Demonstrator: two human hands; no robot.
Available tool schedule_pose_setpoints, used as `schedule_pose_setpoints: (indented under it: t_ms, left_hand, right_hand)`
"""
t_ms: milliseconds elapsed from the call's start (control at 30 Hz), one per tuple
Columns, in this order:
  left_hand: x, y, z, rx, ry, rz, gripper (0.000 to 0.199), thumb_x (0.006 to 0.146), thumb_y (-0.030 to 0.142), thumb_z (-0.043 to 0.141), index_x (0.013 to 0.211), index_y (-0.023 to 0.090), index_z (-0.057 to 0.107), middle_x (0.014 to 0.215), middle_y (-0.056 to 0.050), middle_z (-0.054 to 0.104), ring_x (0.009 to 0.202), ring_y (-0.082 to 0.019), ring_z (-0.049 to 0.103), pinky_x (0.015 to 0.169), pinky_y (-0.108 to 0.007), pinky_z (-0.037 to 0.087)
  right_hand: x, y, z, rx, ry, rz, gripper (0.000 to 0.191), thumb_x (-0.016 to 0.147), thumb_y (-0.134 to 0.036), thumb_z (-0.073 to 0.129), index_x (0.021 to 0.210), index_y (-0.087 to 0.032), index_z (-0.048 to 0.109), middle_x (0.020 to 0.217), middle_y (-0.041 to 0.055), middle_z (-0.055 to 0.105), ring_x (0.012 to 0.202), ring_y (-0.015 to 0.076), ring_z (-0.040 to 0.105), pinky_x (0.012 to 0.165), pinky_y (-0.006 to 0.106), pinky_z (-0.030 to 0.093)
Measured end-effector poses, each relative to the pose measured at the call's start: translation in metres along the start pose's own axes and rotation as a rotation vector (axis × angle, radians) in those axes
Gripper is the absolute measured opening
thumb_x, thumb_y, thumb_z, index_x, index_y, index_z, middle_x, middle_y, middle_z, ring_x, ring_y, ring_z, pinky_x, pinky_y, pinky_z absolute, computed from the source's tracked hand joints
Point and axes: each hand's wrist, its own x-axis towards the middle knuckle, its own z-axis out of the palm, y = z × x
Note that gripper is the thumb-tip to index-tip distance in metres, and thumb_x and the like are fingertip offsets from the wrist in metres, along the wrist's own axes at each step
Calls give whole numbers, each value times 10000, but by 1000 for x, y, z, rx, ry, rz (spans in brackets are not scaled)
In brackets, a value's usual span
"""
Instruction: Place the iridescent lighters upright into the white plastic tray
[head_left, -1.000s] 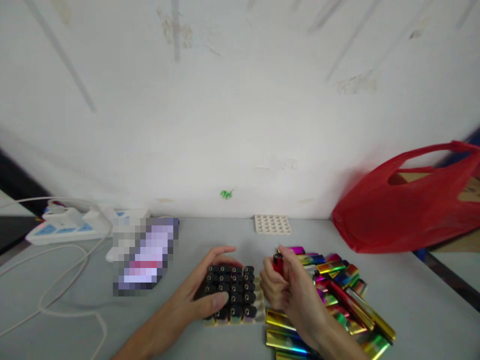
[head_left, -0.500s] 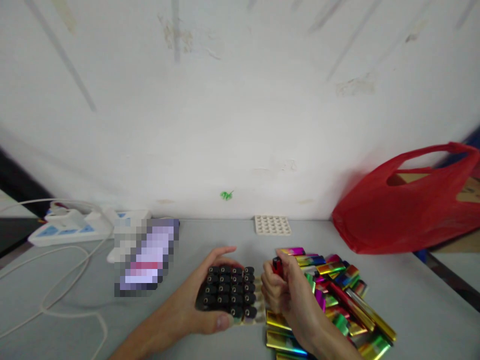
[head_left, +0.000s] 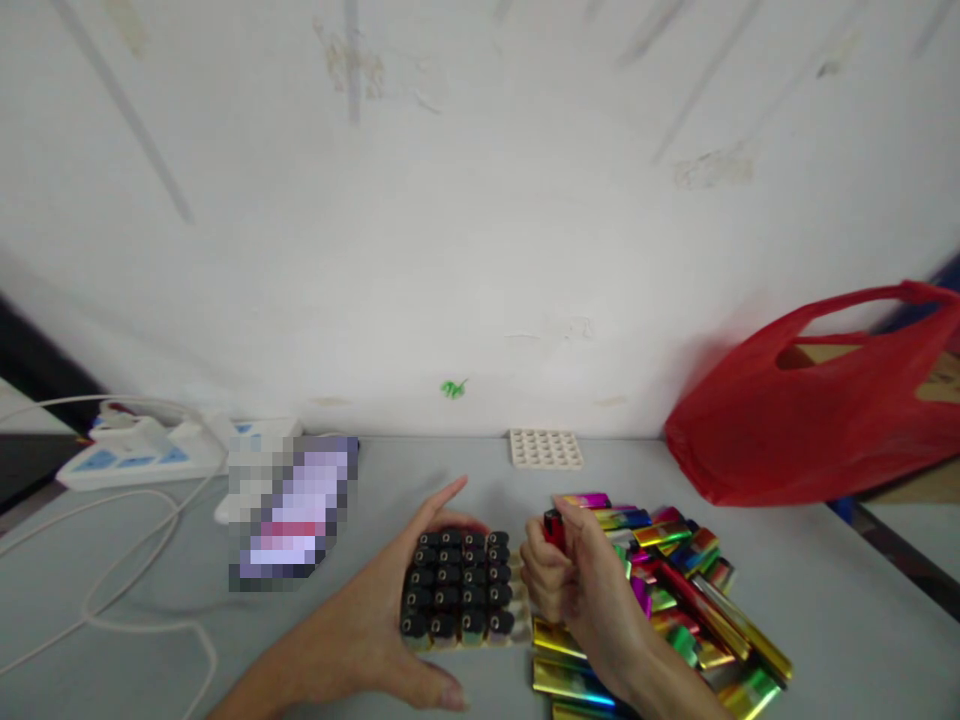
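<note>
My left hand [head_left: 367, 620] is spread open around the left side of a whitish holed tray [head_left: 521, 610]. Its thumb lies apart from the near edge, while its other fingers are beside or behind the far left corner. Rows of black-topped lighters [head_left: 460, 578] stand upright in the tray, and bare slots show along its right side. Just right of the tray, my right hand [head_left: 581, 580] is closed around a lighter [head_left: 554, 528] whose black and red top pokes out. Under and beyond that wrist lies a loose pile of shiny coloured lighters [head_left: 716, 615].
Against the wall sits a second holed tray [head_left: 546, 450]. A red plastic bag [head_left: 780, 440] stands at the right. On the left are a phone [head_left: 304, 510] with a blurred screen, a white power strip [head_left: 150, 455] and loose white cables [head_left: 142, 628].
My left thumb has moved off the tray's near edge, down and away, so the hand has opened wider. My right hand keeps its lighter in nearly the same place.
</note>
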Motion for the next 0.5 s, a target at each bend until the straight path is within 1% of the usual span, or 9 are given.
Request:
schedule_pose_setpoints:
  t_ms: [100,167,267,367,433,500]
  left_hand:
    - [1,0,0,19,19,37,1639,609,258,1095,1733,503,-72,1658,-132,461,1456,-407,581,1213,-641,452]
    - [1,-1,-1,49,28,59,1665,633,223,1082,1707,546,-148,1662,-123,449,1443,-400,589,1183,-637,482]
    - [1,-2,0,102,33,58,1671,628,165,1067,1706,557,-148,1658,-113,448,1436,-394,590,1182,-623,484]
    - [1,-3,1,104,30,29,1686,617,105,1042,1701,566,-165,1656,-114,448,1379,-387,632,1136,-603,531]
    - [1,-2,2,85,24,14,1684,628,98,1029,1690,581,-185,1659,-117,440,1340,-385,658,1076,-587,575]
    - [1,-2,3,74,19,14,1668,645,100,1021,1686,591,-186,1659,-112,436,1344,-383,656,1070,-578,580]
  right_hand:
    - [-1,-1,1,10,-14,-14,647,860,-753,709,618,-252,376,558,-113,218,482,82,150,471,281,119]
    - [-1,-2,1,5,-9,-29,628,863,-728,709,616,-253,380,557,-111,226,482,83,154,470,282,124]
    - [-1,-1,0,-10,14,-34,602,862,-708,692,613,-255,384,548,-109,229,479,86,153,463,278,117]
    - [-2,0,1,7,20,-24,587,857,-687,678,598,-259,372,530,-107,224,471,86,149,456,271,121]
    - [-2,0,3,26,13,-21,576,850,-663,687,590,-259,369,521,-110,216,469,85,140,452,266,119]
    - [-3,-2,5,44,10,-33,571,839,-651,710,595,-258,376,525,-113,213,476,85,132,452,261,120]
